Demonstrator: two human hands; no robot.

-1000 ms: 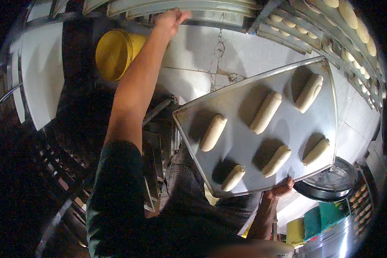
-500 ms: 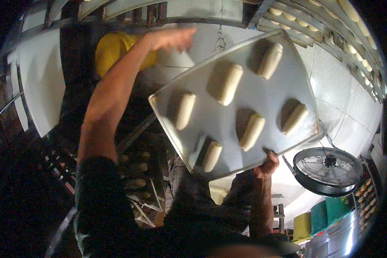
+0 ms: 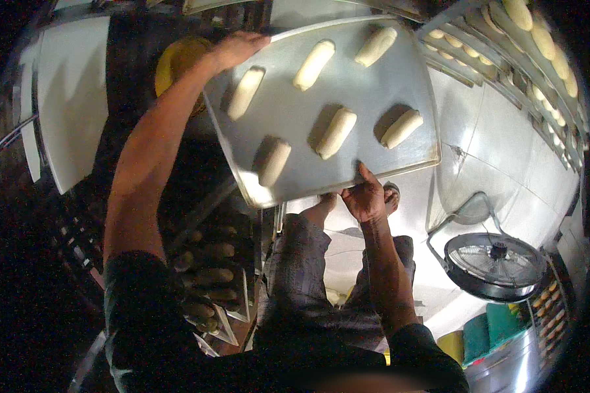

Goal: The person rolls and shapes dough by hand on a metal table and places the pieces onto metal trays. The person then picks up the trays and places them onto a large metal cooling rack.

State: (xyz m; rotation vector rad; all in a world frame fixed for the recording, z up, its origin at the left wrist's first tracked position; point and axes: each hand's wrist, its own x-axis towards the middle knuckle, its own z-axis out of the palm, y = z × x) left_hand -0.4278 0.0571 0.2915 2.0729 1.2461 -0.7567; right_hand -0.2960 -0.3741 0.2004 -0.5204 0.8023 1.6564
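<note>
A shallow metal baking tray (image 3: 295, 131) is held up in front of me, slightly tilted, with several pale dough rolls (image 3: 336, 133) spaced out in two rows. My left hand (image 3: 239, 49) has its fingers closed over the far left corner, near a roll (image 3: 246, 93) on that side. At the near edge, right of the middle, my right hand (image 3: 365, 196) grips the rim with its thumb on top. The fingers beneath the tray are partly hidden.
Racks with rows of dough rolls (image 3: 543, 42) stand at the far right. A black round fan (image 3: 495, 265) is on the floor at right. Another rack of rolls (image 3: 213, 275) stands near left. A yellow bucket (image 3: 170, 62) sits behind my left forearm. Green bins (image 3: 505, 321) are near right.
The tray has moved away from me and to the left, turning somewhat. My left hand, reaching apart from it before, now grips its far left corner. My right arm has stretched forward with it.
</note>
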